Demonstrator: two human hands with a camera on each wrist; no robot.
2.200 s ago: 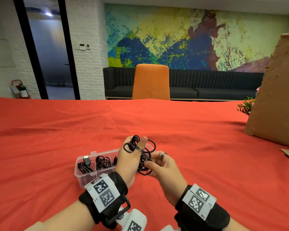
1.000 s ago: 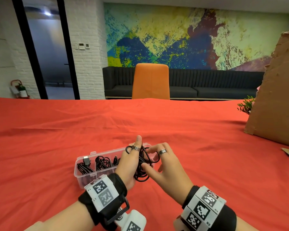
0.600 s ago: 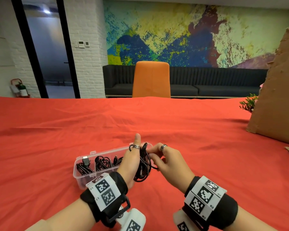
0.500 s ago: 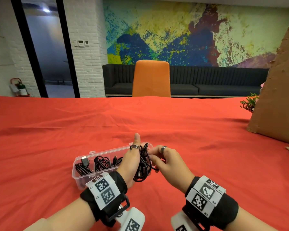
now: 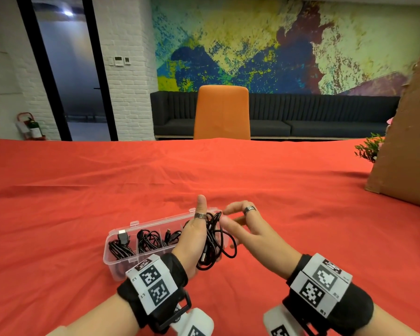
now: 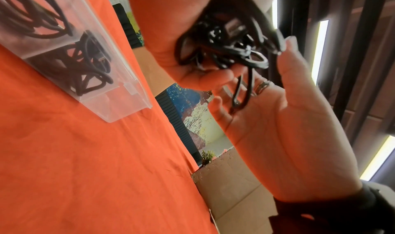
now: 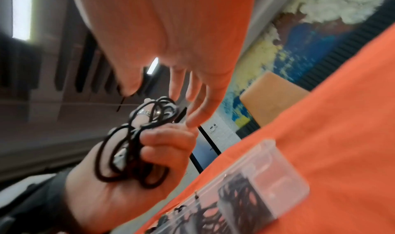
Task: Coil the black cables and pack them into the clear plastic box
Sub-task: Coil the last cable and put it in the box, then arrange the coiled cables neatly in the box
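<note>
- Where half a second ago the right hand [image 5: 246, 229] pinched the loops, its fingers now spread loose, just beside the coiled black cable [image 5: 212, 238] at frame centre.
- Gripping that bundle alone, the left hand [image 5: 194, 238] curls round it; coiling looks finished, packing next.
- Lower left, the clear plastic box [image 5: 112, 259] holds several coiled cables [image 5: 148, 241]; its end compartment looks free.

Left hand [image 5: 192, 241] with thumb raised, its grip closed round a coiled black cable [image 5: 214, 241]; right hand [image 5: 250, 235] just beside it, fingers spread and relaxed. Behind them, a clear plastic box [image 5: 121, 265] holding coiled cables [image 5: 147, 241] rests on the red-covered bench [image 5: 301, 214].
</note>
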